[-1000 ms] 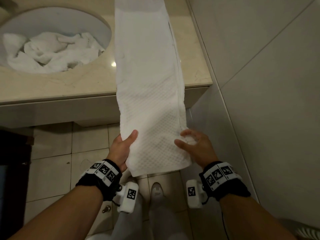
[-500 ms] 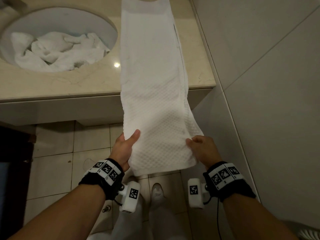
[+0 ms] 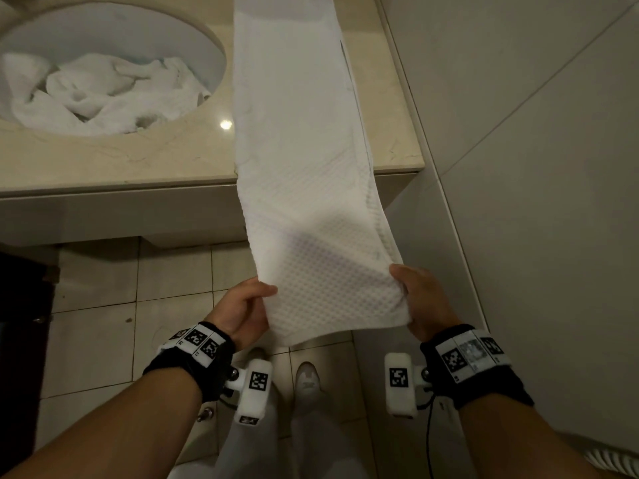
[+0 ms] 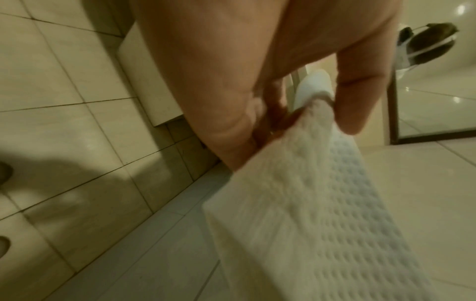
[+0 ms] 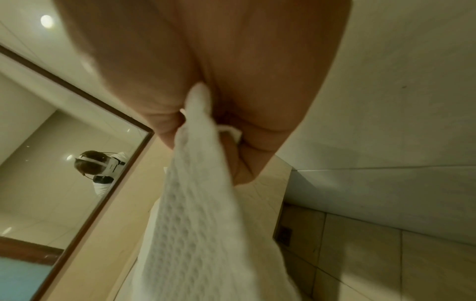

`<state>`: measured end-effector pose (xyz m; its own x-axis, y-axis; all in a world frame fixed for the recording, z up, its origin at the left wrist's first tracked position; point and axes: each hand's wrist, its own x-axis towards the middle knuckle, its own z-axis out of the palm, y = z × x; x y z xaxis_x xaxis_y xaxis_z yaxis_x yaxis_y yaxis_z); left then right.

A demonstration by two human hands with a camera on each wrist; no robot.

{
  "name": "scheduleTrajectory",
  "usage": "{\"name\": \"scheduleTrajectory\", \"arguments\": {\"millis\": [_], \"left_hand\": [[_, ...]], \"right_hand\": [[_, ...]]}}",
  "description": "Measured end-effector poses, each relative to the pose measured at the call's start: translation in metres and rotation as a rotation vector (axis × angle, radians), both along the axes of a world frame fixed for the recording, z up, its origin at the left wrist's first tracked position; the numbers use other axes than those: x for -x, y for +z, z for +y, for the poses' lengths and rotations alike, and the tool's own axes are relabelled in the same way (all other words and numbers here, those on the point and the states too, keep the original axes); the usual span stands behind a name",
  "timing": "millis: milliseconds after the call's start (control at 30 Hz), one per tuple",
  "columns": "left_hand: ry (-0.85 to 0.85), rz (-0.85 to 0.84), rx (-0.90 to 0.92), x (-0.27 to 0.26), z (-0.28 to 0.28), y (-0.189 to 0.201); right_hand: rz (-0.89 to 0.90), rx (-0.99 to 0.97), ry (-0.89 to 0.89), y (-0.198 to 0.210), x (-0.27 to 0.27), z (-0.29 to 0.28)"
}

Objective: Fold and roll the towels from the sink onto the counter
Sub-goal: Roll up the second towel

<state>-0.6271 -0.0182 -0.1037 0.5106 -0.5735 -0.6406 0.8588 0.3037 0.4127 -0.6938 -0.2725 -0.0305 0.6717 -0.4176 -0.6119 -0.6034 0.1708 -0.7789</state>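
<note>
My right hand [image 3: 423, 302] has moved from resting on the towel [image 3: 297, 174] to pinching its corner, like my left hand [image 3: 243, 307]. Both sets of fingers now grip the near end, toward 6 o'clock off the bench [image 3: 114, 160], so I judge rolling can begin.

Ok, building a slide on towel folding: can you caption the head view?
Both hands, left hand and right hand, grip the folded towel hanging off the counter; more towels wait in the sink.

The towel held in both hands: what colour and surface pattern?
White, with a waffle-like grid of small dimples on the towel; clearest in the head view.
</note>
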Motion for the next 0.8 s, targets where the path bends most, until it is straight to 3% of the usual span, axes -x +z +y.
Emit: {"name": "scheduleTrajectory", "arguments": {"millis": [200, 267, 367, 500, 800], "left_hand": [[-0.059, 0.014, 0.14, 0.016, 0.001, -0.009], [-0.097, -0.07, 0.036, 0.024, -0.008, -0.015], [-0.185, -0.328, -0.18, 0.036, -0.022, -0.019], [-0.158, -0.461, -0.249, 0.042, -0.033, -0.023], [0.182, -0.247, -0.184, 0.045, -0.02, -0.021]], "right_hand": [[-0.035, -0.152, -0.103, 0.008, 0.0, 0.003], [-0.05, -0.177, -0.145, 0.011, -0.001, 0.004], [-0.062, -0.221, -0.192, 0.014, -0.005, 0.008], [-0.077, -0.275, -0.247, 0.015, -0.01, 0.012], [-0.08, -0.285, -0.261, 0.018, -0.015, 0.013]]}}
